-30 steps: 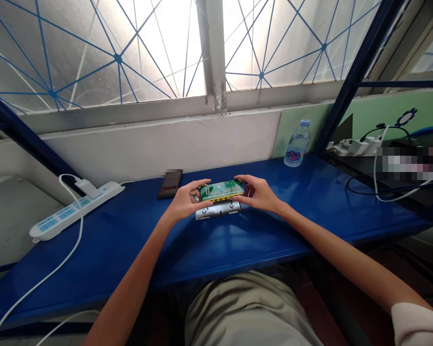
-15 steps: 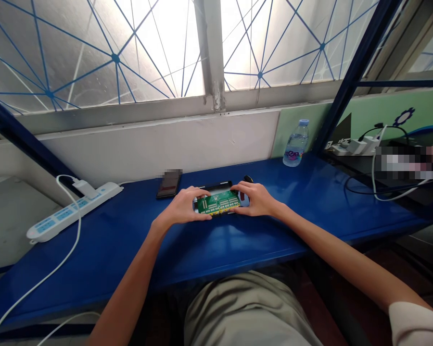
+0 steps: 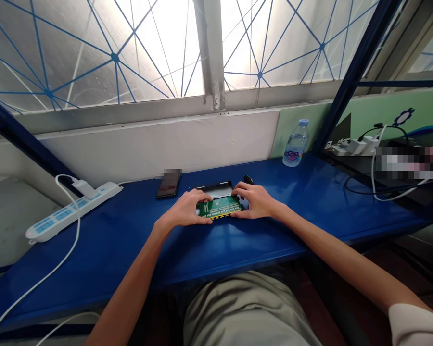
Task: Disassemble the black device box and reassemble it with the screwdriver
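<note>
Your left hand (image 3: 188, 208) pinched the left end of the green board (image 3: 220, 207) from front and back. The board was right between your hands, with its long side running left to right and a dark case (image 3: 221, 191) just behind it. Your right hand (image 3: 256, 200) pinched the right end the same way. Both hands were just as near.

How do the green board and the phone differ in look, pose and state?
The board is green with yellow along its near edge; the phone is dark.
The board's long side runs left to right; the phone's runs roughly front to back.
The left hand and right hand hold the board; the phone lies untouched.
Both are flat and oblong.
</note>
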Tool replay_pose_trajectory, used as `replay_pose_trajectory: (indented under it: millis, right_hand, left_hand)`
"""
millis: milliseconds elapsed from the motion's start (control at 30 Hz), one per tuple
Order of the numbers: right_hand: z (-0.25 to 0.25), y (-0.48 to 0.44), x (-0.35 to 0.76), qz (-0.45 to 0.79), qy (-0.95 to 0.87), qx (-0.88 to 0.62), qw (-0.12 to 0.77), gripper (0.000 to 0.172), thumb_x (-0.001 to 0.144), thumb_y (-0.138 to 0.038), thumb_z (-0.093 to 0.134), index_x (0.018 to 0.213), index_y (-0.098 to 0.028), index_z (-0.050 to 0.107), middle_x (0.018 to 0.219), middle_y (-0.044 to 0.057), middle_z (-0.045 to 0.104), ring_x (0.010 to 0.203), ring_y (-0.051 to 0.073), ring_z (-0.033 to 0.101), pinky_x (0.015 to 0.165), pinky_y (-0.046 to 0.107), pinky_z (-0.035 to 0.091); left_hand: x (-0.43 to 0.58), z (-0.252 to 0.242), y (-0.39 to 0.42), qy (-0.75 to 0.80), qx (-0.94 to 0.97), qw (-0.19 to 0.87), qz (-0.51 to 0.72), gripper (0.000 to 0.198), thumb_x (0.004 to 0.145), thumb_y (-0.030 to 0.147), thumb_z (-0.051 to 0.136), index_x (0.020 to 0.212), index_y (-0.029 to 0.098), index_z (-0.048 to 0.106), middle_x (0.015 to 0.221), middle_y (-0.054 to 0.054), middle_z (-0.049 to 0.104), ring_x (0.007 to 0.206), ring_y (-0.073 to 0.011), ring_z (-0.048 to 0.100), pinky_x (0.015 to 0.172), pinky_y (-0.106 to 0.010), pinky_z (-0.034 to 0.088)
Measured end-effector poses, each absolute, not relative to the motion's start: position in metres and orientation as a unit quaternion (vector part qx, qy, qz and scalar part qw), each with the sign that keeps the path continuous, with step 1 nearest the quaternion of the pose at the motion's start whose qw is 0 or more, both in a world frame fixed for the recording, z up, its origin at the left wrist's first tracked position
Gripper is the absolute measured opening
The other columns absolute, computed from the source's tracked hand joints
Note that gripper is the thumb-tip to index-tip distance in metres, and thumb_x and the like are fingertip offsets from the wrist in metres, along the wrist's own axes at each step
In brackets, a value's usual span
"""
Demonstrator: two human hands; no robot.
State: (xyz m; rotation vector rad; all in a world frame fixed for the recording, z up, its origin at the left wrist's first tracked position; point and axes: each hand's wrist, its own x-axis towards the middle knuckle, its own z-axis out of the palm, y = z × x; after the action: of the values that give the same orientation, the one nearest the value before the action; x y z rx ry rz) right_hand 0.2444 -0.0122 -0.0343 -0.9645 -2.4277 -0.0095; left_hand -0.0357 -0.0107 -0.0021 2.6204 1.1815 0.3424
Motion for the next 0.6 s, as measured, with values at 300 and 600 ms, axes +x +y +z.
replay_pose_trajectory:
  millis: [300, 600]
  right_hand:
    - [-0.0351, -0.0121, 0.2448, 0.003, -0.897, -0.357, 0.26, 0.056, 0.076, -0.063, 0.069, 0.108, -0.017, 0.065, 0.106, 0.01, 0.064, 0.079, 0.02, 0.063, 0.065, 0.03, 0.044]
    - [-0.0388, -0.0106, 0.2443, 0.008, -0.902, -0.354, 0.248, 0.057, 0.075, -0.065, 0.068, 0.108, -0.017, 0.067, 0.106, 0.01, 0.064, 0.078, 0.02, 0.062, 0.064, 0.03, 0.044]
  left_hand:
    - [-0.0357, 0.0011, -0.0125, 0.406, 0.899, 0.122, 0.113, 0.064, 0.067, 0.061, 0.078, 0.115, 0.021, 0.068, 0.109, -0.01, 0.066, 0.101, -0.0292, 0.057, 0.083, -0.035, 0.044]
    - [-0.0343, 0.0019, -0.0141, 0.409, 0.901, 0.101, 0.1, 0.064, 0.067, 0.064, 0.076, 0.114, 0.021, 0.07, 0.11, -0.009, 0.066, 0.102, -0.0286, 0.057, 0.083, -0.035, 0.045]
